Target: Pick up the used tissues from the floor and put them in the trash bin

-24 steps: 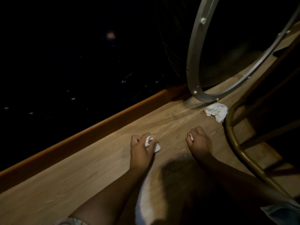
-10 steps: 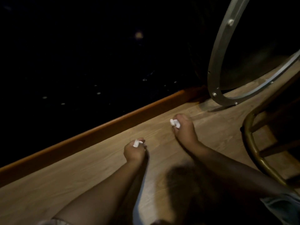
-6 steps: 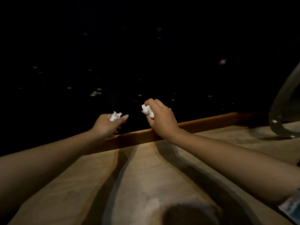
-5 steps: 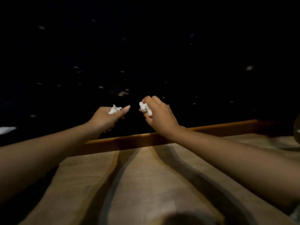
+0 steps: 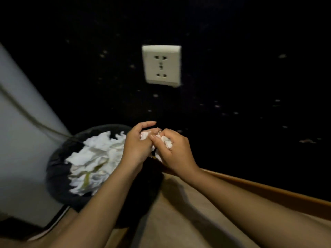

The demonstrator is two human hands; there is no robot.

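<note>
Soft, light crumpled tissues are pinched between the curled fingers of left hand and right hand, just beside the tissue-filled trash bin, where a loose whole-wad grip is judged enough.

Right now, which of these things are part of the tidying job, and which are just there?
Part of the job:
left hand
right hand
crumpled tissues held between both hands
trash bin, already holding white tissues

Just there:
wall socket
cable
wooden skirting
</note>
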